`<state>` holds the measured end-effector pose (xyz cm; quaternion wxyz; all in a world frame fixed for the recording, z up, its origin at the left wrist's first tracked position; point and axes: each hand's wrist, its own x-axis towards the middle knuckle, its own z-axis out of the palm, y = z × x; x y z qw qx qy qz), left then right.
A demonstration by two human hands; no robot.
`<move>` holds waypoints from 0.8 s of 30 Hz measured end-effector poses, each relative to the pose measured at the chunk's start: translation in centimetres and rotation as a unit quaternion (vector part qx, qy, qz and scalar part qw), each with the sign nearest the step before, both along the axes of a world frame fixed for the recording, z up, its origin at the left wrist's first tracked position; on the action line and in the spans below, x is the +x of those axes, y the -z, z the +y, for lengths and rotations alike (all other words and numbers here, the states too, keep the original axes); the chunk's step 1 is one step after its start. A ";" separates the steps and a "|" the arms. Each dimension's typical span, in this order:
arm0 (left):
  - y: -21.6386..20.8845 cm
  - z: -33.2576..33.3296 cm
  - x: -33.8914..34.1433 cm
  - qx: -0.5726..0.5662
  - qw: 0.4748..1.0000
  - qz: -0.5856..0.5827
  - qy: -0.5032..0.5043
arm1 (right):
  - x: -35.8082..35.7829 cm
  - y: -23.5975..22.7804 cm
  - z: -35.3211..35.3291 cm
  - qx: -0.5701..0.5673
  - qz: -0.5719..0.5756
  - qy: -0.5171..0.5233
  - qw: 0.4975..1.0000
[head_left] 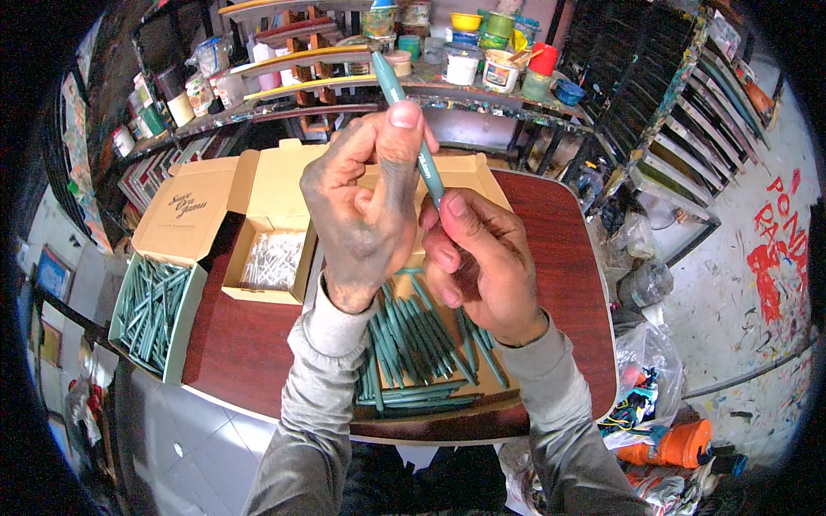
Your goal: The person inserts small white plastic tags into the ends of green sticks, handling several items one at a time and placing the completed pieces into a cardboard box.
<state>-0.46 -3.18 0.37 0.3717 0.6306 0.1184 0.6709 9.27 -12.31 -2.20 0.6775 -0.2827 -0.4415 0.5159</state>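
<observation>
A teal pen is held up slantwise in front of me, with pale printing along its barrel. My left hand, stained dark on its back, grips the barrel between thumb and fingers. At the pen's lower end, my right hand has its thumb and fingertips closed on the tip; any small part there is hidden. Below both hands sits an open cardboard box with many teal pens laid in rows. More teal pen pieces fill a box at the left. Small white pieces lie in a smaller cardboard box.
The boxes stand on a dark red wooden table with a pale rounded edge. Behind it, a shelf carries paint tubs and jars. Slatted racks rise at the right, above a plastic bag and an orange bundle.
</observation>
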 end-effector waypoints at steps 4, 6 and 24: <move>-0.3 0.0 -0.5 -0.054 0.992 -0.027 0.109 | -0.3 0.0 -0.5 -0.025 0.080 -0.082 0.993; -0.6 0.1 -0.1 -0.062 0.989 -0.044 0.128 | -0.4 0.0 -0.5 -0.045 0.095 -0.090 0.990; -0.2 2.1 -1.1 -0.055 0.964 -0.040 0.259 | 7.1 -2.2 -1.8 -0.004 -0.513 0.022 0.858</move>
